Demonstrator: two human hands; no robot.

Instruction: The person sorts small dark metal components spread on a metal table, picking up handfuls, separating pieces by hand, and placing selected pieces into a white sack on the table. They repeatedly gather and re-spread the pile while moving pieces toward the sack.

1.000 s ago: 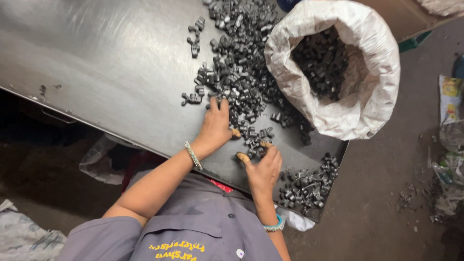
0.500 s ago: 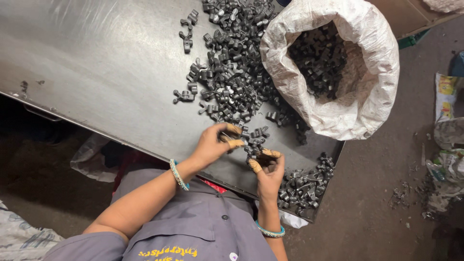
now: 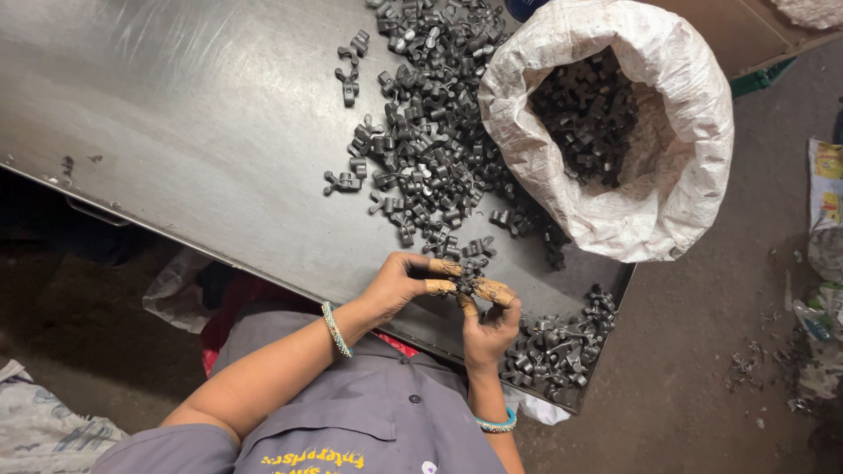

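Observation:
My left hand (image 3: 399, 283) and my right hand (image 3: 492, 320) meet at the near edge of a steel table (image 3: 176, 114). Together they hold a small dark metal part (image 3: 465, 281) between taped fingertips. Each wrist has a bangle. A big heap of the same dark metal parts (image 3: 430, 132) spreads over the table just beyond my hands. A smaller pile of parts (image 3: 562, 342) lies at the table's near right corner, beside my right hand.
A white woven sack (image 3: 667, 184), open and partly filled with dark metal parts, stands on the table's right end. A few stray parts (image 3: 349, 70) lie left of the heap. Litter and packaging (image 3: 821, 254) sit on the floor at the right.
My hands drew back from the heap toward my body and came together. They went from resting on the parts to holding one part lifted at the table edge.

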